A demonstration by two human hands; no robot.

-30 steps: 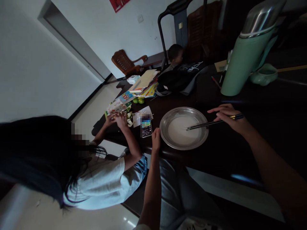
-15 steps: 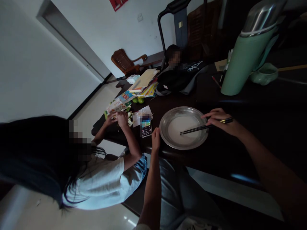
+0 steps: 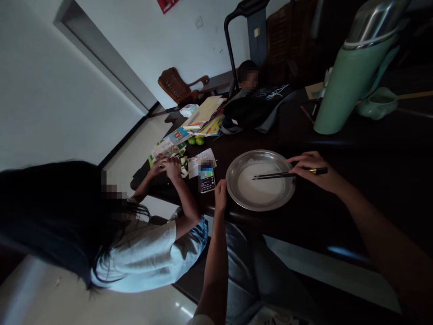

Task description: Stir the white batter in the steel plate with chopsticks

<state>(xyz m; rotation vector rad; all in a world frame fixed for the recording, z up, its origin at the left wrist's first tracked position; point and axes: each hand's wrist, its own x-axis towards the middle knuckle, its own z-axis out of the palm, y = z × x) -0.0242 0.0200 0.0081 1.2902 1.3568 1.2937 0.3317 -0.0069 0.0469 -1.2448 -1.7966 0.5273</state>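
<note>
A round metal basin (image 3: pixel 233 198) holding a milky white mixture (image 3: pixel 260 187) sits on the dark table before me. My left hand (image 3: pixel 220 195) is closed at its left rim. My right hand (image 3: pixel 313 169) grips a pair of black chopsticks (image 3: pixel 280 174) with gold-banded ends, above the basin's right rim. The chopstick tips reach over the white mixture, near its middle; whether they dip into it is hard to see. One or two fingers of that hand stretch toward the rim.
A phone (image 3: pixel 207 178) with a lit screen lies left of the basin by a paper sheet (image 3: pixel 199 162). A seated person (image 3: pixel 149 253) handles something beside peelings (image 3: pixel 183 167). Green fruits (image 3: pixel 196 141), stacked papers (image 3: pixel 204 115) and a tall green thermos (image 3: pixel 352 85) stand further back.
The chopstick tips have swung slightly away from me across the white mixture, and the chopsticks lie more level. My left hand stays at the rim.
</note>
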